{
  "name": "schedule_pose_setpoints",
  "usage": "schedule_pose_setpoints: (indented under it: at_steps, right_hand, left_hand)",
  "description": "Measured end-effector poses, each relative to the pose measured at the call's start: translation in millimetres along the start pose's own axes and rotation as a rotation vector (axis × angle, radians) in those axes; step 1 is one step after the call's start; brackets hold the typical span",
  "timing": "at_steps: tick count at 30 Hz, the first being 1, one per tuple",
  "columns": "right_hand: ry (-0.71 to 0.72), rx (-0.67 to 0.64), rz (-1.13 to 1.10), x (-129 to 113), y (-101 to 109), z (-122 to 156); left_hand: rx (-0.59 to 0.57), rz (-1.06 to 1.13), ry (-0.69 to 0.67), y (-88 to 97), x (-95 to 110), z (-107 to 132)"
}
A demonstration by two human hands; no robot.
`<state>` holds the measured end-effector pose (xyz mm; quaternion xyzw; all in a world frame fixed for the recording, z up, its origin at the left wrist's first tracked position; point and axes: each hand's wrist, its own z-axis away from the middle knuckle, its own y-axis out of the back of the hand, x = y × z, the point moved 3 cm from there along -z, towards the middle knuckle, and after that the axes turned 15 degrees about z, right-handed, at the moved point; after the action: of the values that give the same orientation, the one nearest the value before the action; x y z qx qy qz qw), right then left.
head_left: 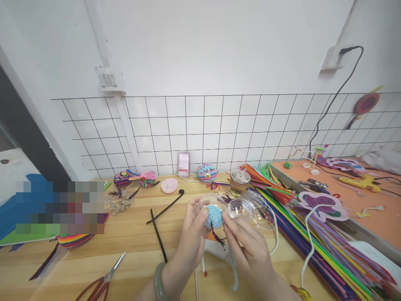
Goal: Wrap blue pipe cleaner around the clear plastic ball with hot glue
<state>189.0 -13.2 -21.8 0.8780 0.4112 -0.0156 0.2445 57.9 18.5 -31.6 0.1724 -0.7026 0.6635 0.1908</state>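
Note:
A round light-blue coil of pipe cleaner, on what looks like a clear plastic dome, sits between my hands. My left hand is closed around its left side, thumb on the front. At its right edge my right hand pinches the coil's pipe cleaner, and a loose light-blue end hangs below the fingers. A short dark tassel dangles from the coil. Partly hidden under my hands lies a white and orange tool, perhaps a glue gun.
Red-handled scissors and black pipe cleaners lie left. Clear plastic domes and a lidded glass jar stand behind my right hand. Bundled coloured pipe cleaners and a white cable run along the right. A pink dish is behind.

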Motion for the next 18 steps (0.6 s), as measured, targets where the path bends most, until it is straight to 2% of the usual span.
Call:
schedule_pose_setpoints:
  at_steps: [6, 10, 14, 18]
  right_hand:
    - [0.02, -0.003, 0.048, 1.5, 1.0, 0.2]
    - [0.022, 0.004, 0.075, 0.6, 3.6, -1.9]
    - [0.024, 0.008, 0.094, 2.7, 3.8, -3.3]
    - [0.046, 0.041, 0.129, 6.8, 2.3, -2.4]
  left_hand:
    - [-0.02, 0.016, -0.007, -0.9, -1.6, -0.8]
    - [0.006, 0.001, -0.014, -3.5, -2.1, 2.9]
    - [0.028, 0.021, 0.016, -4.5, -5.3, 5.0]
    - [-0.004, 0.042, 0.062, -5.1, -10.1, 5.2]
